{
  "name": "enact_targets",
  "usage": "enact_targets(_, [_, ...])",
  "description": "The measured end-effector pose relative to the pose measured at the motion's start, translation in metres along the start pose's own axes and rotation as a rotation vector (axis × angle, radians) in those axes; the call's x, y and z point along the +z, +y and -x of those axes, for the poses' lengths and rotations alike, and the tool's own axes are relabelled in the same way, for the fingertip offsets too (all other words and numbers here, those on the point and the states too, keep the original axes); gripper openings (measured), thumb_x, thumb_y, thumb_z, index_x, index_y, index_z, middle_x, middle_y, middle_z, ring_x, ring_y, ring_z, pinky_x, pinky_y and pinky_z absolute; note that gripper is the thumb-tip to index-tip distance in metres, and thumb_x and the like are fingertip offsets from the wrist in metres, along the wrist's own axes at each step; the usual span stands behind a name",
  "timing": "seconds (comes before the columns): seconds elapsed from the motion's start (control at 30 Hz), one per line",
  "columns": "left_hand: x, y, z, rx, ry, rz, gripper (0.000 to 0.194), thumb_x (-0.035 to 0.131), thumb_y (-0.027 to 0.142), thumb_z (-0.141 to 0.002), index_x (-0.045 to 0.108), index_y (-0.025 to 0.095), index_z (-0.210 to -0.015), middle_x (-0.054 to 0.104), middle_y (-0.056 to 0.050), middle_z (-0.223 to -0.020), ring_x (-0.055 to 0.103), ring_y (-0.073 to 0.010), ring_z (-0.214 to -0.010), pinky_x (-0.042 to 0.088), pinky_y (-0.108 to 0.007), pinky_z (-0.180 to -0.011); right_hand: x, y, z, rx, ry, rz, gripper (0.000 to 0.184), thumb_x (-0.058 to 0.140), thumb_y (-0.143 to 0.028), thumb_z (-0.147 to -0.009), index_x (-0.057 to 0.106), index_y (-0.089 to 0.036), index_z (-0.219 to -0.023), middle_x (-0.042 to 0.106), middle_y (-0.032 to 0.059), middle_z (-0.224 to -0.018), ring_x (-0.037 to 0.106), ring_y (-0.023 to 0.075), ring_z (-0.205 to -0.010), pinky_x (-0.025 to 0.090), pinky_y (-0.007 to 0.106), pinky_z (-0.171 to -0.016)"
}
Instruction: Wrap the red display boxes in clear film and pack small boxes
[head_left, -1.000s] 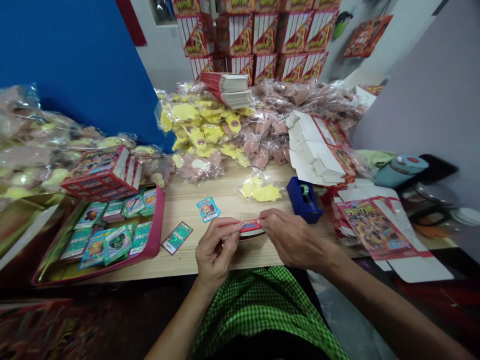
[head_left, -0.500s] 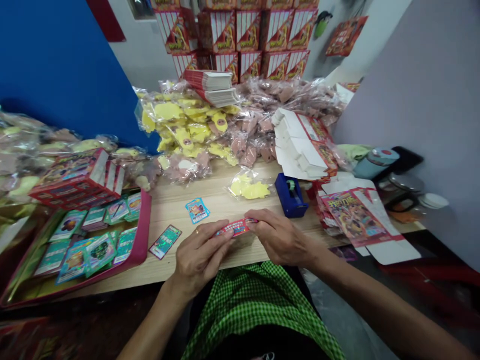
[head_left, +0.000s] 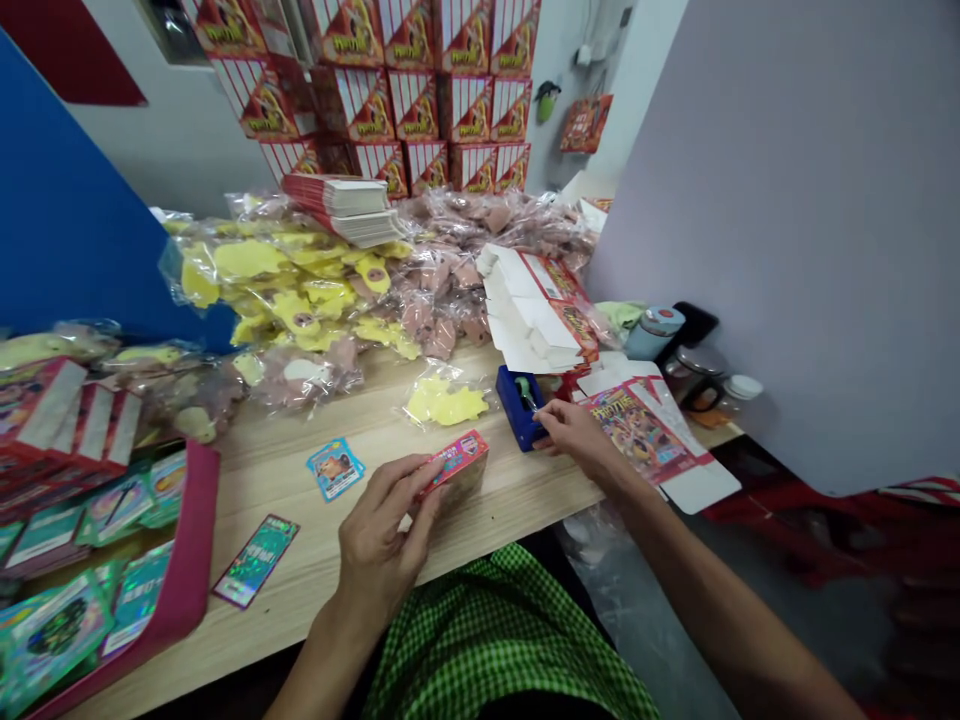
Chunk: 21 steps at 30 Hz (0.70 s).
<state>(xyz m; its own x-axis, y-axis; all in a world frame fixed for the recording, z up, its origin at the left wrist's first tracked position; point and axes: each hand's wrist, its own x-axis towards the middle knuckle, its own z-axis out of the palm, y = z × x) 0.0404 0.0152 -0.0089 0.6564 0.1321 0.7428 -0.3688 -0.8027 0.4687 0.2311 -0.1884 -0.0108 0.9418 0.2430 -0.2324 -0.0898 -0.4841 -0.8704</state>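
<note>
My left hand grips a small pink-red printed box and keeps it on the wooden table near the front edge. My right hand has reached to the right and its fingertips pinch at the tape on the blue tape dispenser. A clear bag with yellow shapes lies just behind the box. A blue card and a green foil card lie flat to the left of my left hand.
A pink tray of foil cards sits at the left. Bags of yellow and pink toys pile up behind, with flat box blanks, a printed flat carton and stacked red cartons. A grey partition stands right.
My right hand let go of the small box and moved right to the tape dispenser. My left hand keeps the box. The view has swung to the right.
</note>
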Motion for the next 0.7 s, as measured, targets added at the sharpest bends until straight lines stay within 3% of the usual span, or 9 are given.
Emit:
enact_targets(0.17, [-0.004, 0.002, 0.000, -0.004, -0.014, 0.016, 0.037, 0.067, 0.005, -0.092, 0.068, 0.021, -0.125, 0.071, -0.009, -0.114, 0.071, -0.0169, -0.097, 0.063, -0.027, -0.075, -0.002, 0.000, 0.018, -0.011, -0.044, -0.195, 0.017, 0.068, -0.033, -0.086, 0.058, -0.019, -0.084, 0.066, -0.0002, -0.075, 0.072, 0.0160, -0.064, 0.056, 0.021, -0.054])
enact_targets(0.37, [-0.004, 0.002, -0.002, 0.019, -0.009, 0.012, 0.035, 0.068, 0.003, -0.091, 0.069, 0.018, -0.123, 0.070, -0.009, -0.113, 0.071, -0.0161, -0.097, 0.064, -0.026, -0.078, 0.001, 0.019, 0.027, -0.047, -0.055, -0.248, 0.029, 0.069, -0.045, -0.077, 0.054, -0.020, -0.076, 0.067, 0.0027, -0.079, 0.074, 0.0213, -0.072, 0.060, 0.029, -0.063])
enact_targets(0.5, [-0.003, 0.001, 0.000, 0.015, -0.004, 0.028, 0.035, 0.067, 0.003, -0.091, 0.069, 0.017, -0.122, 0.070, -0.009, -0.114, 0.071, -0.0161, -0.097, 0.064, -0.026, -0.078, 0.010, 0.040, 0.025, -0.123, 0.059, -0.174, 0.032, 0.069, -0.046, -0.072, 0.053, -0.020, -0.061, 0.069, 0.0112, -0.096, 0.070, 0.0265, -0.089, 0.058, 0.038, -0.079])
enact_targets(0.6, [-0.003, 0.001, 0.001, 0.027, 0.000, -0.015, 0.034, 0.068, 0.004, -0.091, 0.068, 0.017, -0.122, 0.070, -0.010, -0.114, 0.071, -0.0171, -0.097, 0.064, -0.030, -0.082, 0.017, 0.055, 0.023, -0.184, 0.144, -0.123, 0.029, 0.067, -0.044, -0.074, 0.056, -0.021, -0.060, 0.069, 0.0124, -0.102, 0.065, 0.0297, -0.106, 0.055, 0.039, -0.088])
enact_targets(0.7, [-0.002, 0.004, -0.001, 0.045, -0.002, -0.072, 0.034, 0.069, 0.005, -0.091, 0.068, 0.019, -0.122, 0.071, -0.010, -0.114, 0.071, -0.0179, -0.098, 0.064, -0.032, -0.083, 0.020, 0.063, 0.025, -0.235, 0.153, -0.097, 0.028, 0.064, -0.043, -0.076, 0.057, -0.021, -0.061, 0.070, 0.0125, -0.107, 0.064, 0.0298, -0.109, 0.053, 0.039, -0.090])
